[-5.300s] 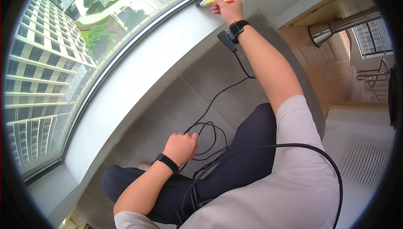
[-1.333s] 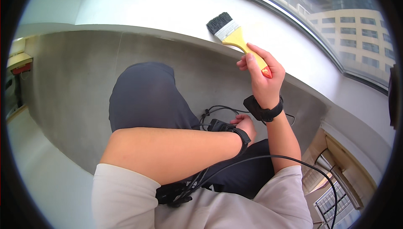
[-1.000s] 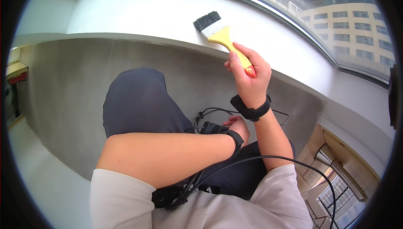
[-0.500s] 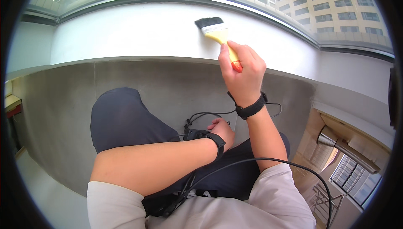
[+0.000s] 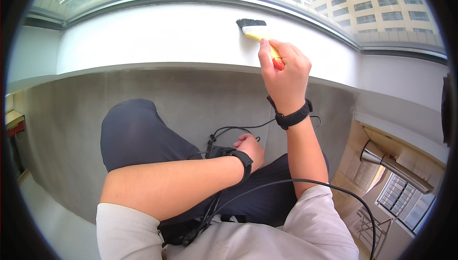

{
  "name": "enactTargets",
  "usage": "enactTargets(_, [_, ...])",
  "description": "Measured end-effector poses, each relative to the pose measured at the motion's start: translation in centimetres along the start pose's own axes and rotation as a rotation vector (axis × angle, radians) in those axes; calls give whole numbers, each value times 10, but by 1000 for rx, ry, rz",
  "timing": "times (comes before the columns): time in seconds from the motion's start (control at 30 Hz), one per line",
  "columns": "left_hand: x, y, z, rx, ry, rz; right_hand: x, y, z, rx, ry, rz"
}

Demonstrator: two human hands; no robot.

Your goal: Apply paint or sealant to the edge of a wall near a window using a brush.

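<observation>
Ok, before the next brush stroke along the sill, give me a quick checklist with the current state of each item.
1. Grip: right hand closed around the yellow-handled paintbrush with black bristles: ok.
2. Bristles meeting the white window sill: they lie over it, but contact cannot be told.
3. Sill beside the brush free of other objects: ok.
4. Black cables low on the lap, apart from the brush: ok.
5. Left hand resting by the cables on the dark trouser leg, away from the brush: ok.
6. Paint or dust on the bristles: cannot tell.
</observation>
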State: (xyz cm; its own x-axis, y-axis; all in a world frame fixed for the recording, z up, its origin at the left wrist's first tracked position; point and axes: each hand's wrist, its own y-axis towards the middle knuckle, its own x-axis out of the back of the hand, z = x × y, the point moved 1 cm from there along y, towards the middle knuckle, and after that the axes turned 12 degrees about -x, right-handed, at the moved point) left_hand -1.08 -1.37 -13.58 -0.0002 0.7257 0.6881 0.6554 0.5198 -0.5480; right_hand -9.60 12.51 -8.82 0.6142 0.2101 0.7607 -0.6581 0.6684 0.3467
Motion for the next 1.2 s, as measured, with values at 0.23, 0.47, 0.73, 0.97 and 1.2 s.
enactTargets(0.23, [3, -2, -2, 16, 11, -13, -3, 3, 0, -231, 497, 241])
enactTargets(0.47, [4, -10, -3, 16, 16, -1, -14, 4, -12, -388, 759, 548])
enactTargets(0.73, [7, -15, -2, 27, 9, -41, -11, -2, -16, -431, 756, 748])
enactTargets(0.97, [7, -15, -4, 22, 35, -76, -11, 1, -20, -388, 746, 618])
enactTargets(1.2, [5, -13, -4, 33, 20, -48, -11, 2, -11, -447, 762, 512])
